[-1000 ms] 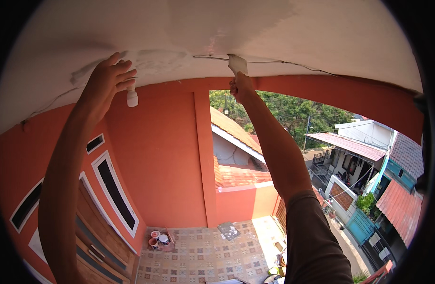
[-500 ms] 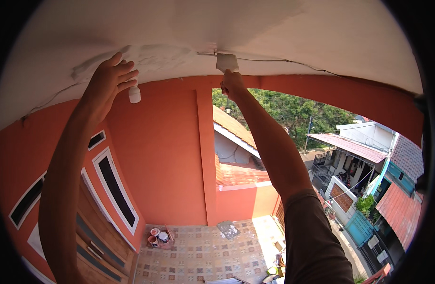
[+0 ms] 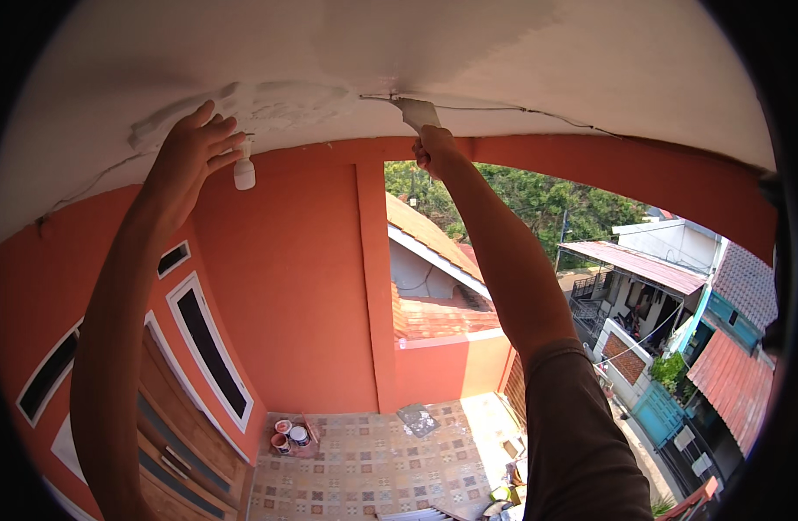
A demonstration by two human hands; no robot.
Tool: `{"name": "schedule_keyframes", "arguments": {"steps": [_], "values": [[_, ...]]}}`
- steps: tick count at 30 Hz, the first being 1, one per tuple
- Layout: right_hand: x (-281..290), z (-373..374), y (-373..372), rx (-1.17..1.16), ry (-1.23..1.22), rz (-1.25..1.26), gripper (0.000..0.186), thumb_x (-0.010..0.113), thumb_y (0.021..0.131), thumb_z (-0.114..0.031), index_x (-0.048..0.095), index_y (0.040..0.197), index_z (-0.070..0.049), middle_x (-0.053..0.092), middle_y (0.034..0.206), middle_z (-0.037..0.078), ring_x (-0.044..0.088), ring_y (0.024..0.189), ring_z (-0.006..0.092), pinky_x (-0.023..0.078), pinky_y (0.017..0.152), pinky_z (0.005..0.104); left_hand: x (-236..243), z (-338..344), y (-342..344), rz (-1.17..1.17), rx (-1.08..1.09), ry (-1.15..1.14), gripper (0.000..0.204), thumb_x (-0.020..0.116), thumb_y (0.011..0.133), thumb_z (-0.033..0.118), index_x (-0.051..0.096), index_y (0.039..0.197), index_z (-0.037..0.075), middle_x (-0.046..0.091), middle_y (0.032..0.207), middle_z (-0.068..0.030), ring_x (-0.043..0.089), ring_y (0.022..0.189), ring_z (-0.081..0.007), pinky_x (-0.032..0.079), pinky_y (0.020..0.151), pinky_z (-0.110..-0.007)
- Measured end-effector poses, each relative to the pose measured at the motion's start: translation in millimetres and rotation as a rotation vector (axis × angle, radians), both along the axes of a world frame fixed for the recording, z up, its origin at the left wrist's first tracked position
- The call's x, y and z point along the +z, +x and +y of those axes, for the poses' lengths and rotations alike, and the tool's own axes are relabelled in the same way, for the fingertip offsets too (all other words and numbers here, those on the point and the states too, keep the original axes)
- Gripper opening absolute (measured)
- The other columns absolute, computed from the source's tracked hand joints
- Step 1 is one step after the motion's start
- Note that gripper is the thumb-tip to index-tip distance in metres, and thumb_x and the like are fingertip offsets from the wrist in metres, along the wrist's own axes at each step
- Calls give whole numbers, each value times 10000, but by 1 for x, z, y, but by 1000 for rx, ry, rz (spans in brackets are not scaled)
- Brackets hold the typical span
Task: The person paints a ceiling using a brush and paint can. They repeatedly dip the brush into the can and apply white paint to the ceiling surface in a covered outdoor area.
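Note:
My right hand (image 3: 435,149) grips a flat, pale-bladed scraper (image 3: 420,114) raised to the white ceiling (image 3: 547,61), where the blade lies beside a thin cable strung across it. My left hand (image 3: 194,149) is lifted open, fingers spread, near a patch of uneven grey smears (image 3: 295,100) on the ceiling; whether the fingertips touch it I cannot tell. A white bulb (image 3: 244,174) hangs just right of that hand, its fitting partly behind my fingers.
Below are a tiled floor (image 3: 347,460) with paint buckets (image 3: 299,435) and piled items at the right. An orange wall (image 3: 290,286) and wooden door (image 3: 186,443) are at left and centre. Beyond the orange parapet (image 3: 442,369) are neighbouring roofs and trees.
My right hand and scraper shifted slightly left, then a little back right; the blade's angle changed at the ceiling. My left hand has stayed nearly in place, open.

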State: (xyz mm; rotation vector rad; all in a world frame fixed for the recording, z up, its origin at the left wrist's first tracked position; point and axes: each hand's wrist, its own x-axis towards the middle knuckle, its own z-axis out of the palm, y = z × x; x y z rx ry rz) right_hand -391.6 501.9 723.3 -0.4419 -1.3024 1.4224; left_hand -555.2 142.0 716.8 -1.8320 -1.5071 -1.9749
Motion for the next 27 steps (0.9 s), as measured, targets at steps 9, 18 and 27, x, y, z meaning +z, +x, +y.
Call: {"name": "schedule_keyframes", "arguments": {"steps": [9, 18, 27], "values": [[-6, 26, 12, 6, -51, 166, 172, 405, 953, -142, 424, 807, -53, 467, 644, 105, 412, 474, 147, 296, 388, 292, -6, 7, -3, -30, -22, -8, 924, 611, 965, 351, 58, 1518, -139, 216, 1546, -343, 449, 1367, -377, 395, 1133, -424], [-24, -51, -26, 152, 304, -266, 351, 467, 985, -312, 468, 754, -48, 504, 631, 76, 417, 469, 142, 316, 401, 303, -6, 3, -1, -35, -22, 6, 897, 608, 974, 358, 93, 1520, -132, 271, 1524, -312, 474, 1348, -370, 407, 1125, -443], [-181, -143, 110, 263, 261, -553, 426, 480, 1044, -411, 553, 856, -36, 460, 561, -19, 335, 386, 51, 243, 351, 235, -110, -33, 37, 54, -11, -132, 815, 576, 972, 431, 229, 1538, -42, 302, 1564, -261, 501, 1338, -354, 408, 1121, -452]]}}
